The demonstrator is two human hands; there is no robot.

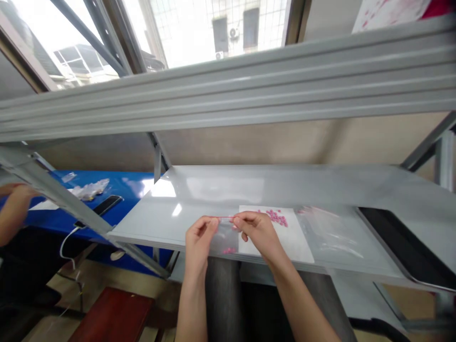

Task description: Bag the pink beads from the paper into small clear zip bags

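My left hand [200, 235] pinches the left end of a small clear zip bag's [223, 235] red top strip. At the other end my right hand [259, 232] is closed on the same strip, so the bag hangs between them over the shelf's front edge. A few small pink pieces [229, 250] lie at the bag's lower end. Under and beyond my right hand is a white sheet of paper [294, 242], with several loose pink pieces [278, 218] spread on it. Whether the bag's seal is pressed together cannot be made out.
Right of the paper lie flat clear bags [331, 232], then a dark tablet [409, 247]. A metal beam [228, 97] crosses above the grey shelf [210, 185]. On the left, a blue table [131, 183] bears a phone [107, 205]; another person's arm [16, 209] shows there.
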